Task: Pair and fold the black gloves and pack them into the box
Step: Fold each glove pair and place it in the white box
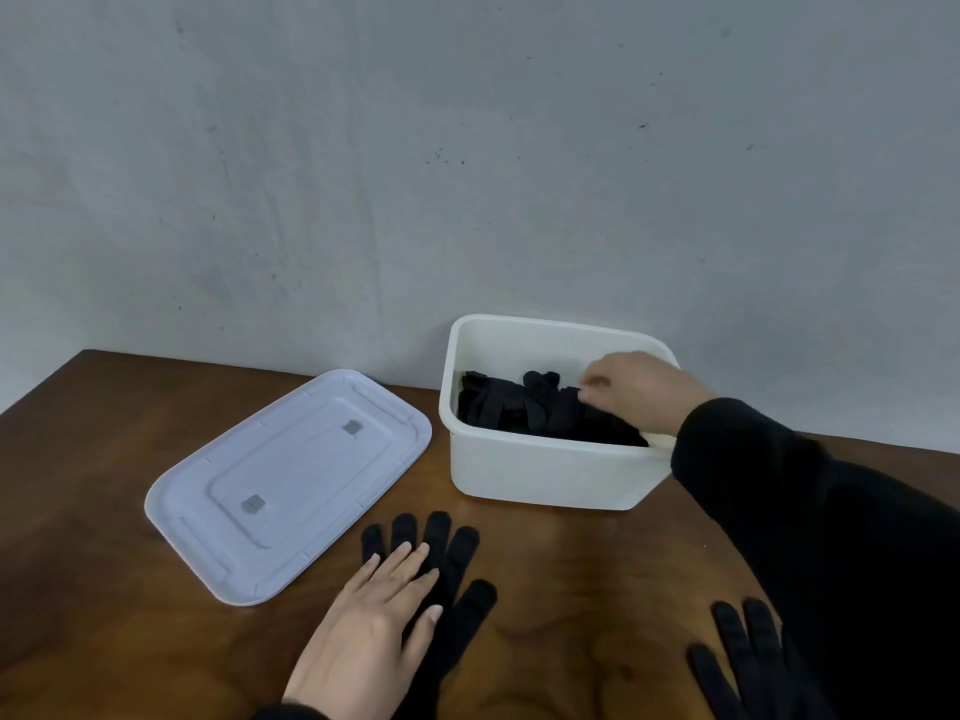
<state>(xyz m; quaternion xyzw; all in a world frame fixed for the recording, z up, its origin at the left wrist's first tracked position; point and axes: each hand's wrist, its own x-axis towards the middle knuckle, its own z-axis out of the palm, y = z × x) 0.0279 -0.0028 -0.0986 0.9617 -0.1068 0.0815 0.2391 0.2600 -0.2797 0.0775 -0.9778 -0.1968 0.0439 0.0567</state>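
Inside the box (pixel 545 475), right hand (pixel 639 392) pinches gloves (pixel 519 407); left hand (pixel 374 621) presses a glove (pixel 457 569) flat.

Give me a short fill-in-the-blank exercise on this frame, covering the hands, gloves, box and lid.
1. The right hand reaches into the white ____ at the black gloves in the box.
2. The left hand rests flat on a black ____ lying on the table.
3. The lid lies on the table to the ____ of the box.
4. Another glove lies near the frame's bottom ____ corner.

Missing words: box; glove; left; right
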